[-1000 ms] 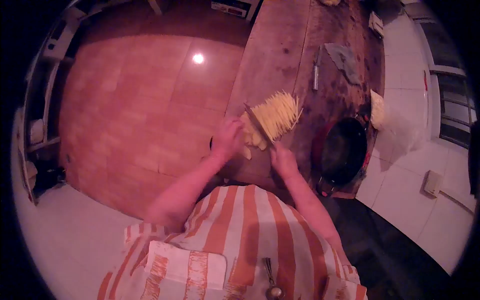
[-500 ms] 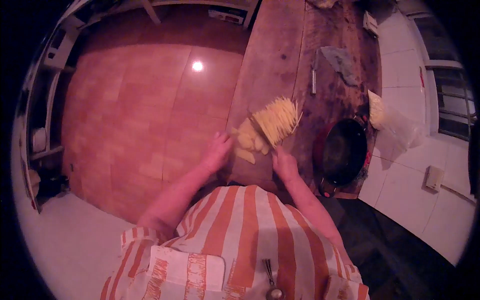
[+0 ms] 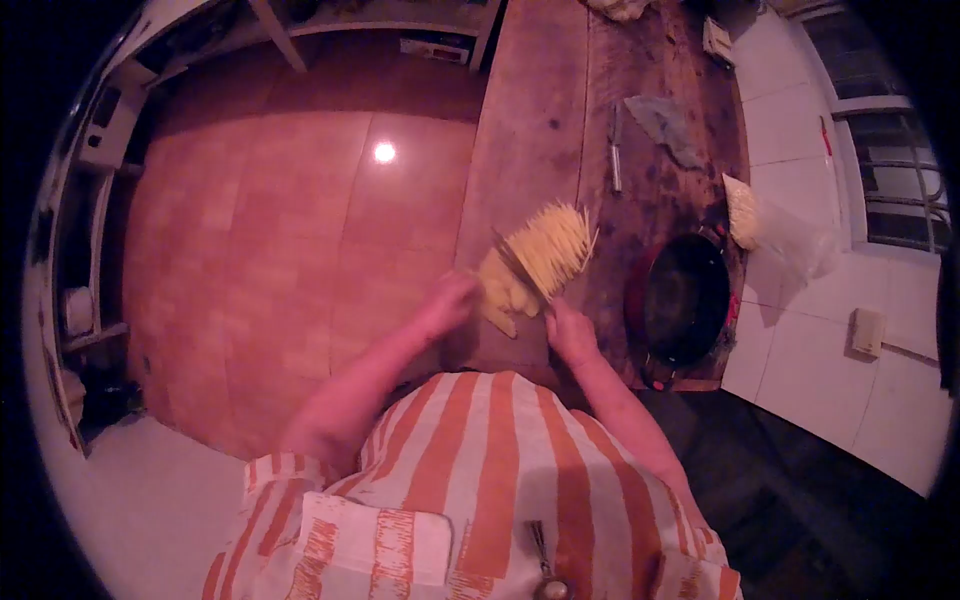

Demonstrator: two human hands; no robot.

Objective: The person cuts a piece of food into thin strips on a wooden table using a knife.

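My right hand (image 3: 570, 332) is closed round the handle of a knife (image 3: 518, 265). Its dark blade stands between a heap of thin yellow strips (image 3: 555, 247), which look like cut potato, and a cluster of yellow potato slices (image 3: 505, 296). The strips fan out beyond the blade. My left hand (image 3: 455, 300) is at the left edge of the slices, its fingers blurred; whether they press on a slice cannot be made out. Slices and strips lie on the wooden table (image 3: 530, 110), with a board-like surface (image 3: 495, 350) below them.
A dark round pan (image 3: 682, 300) stands to the right. Behind it lies a plastic bag of pale pieces (image 3: 742, 210) against the tiled wall (image 3: 790, 130). Farther up the table are a thin metal-handled tool (image 3: 616, 165) and a grey cloth (image 3: 665, 130).
My left hand has shifted right and slightly down, up against the slices, which look bunched closer together. The blade shows more clearly between slices and strips. The view has tilted slightly.
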